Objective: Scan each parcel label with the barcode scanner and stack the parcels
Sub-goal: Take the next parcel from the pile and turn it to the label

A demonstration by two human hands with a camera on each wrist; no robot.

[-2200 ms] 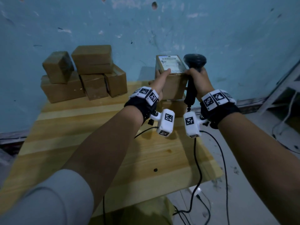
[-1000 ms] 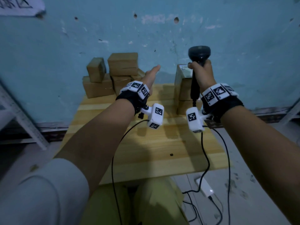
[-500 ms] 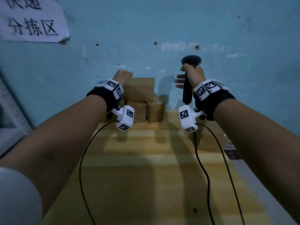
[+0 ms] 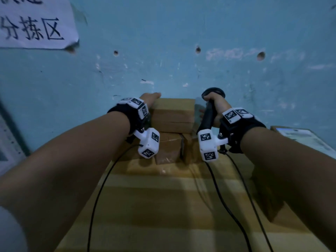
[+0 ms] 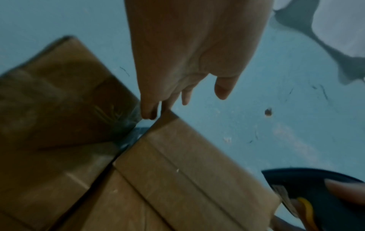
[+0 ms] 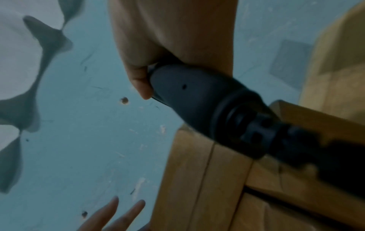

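Observation:
A pile of brown cardboard parcels stands against the blue wall, with the top parcel (image 4: 172, 111) (image 5: 187, 171) in the middle of the head view. My left hand (image 4: 153, 96) (image 5: 173, 93) reaches over its far left corner, fingers straight, fingertips touching the corner beside a neighbouring parcel (image 5: 59, 96). My right hand (image 4: 217, 104) (image 6: 138, 78) grips the handle of the black barcode scanner (image 4: 209, 117) (image 6: 197, 96) (image 5: 320, 195), held upright just right of the top parcel. A parcel with a white label (image 4: 300, 138) lies at the far right.
The wooden table (image 4: 163, 206) stretches toward me under both arms. Two black cables (image 4: 223, 197) trail across it from my wrists. A paper sign (image 4: 34, 22) hangs on the wall at the upper left. The wall is close behind the pile.
My left hand left the labelled parcel on the right, swung left and settled on the top parcel of the brown pile. The right hand followed with the scanner. The view came closer.

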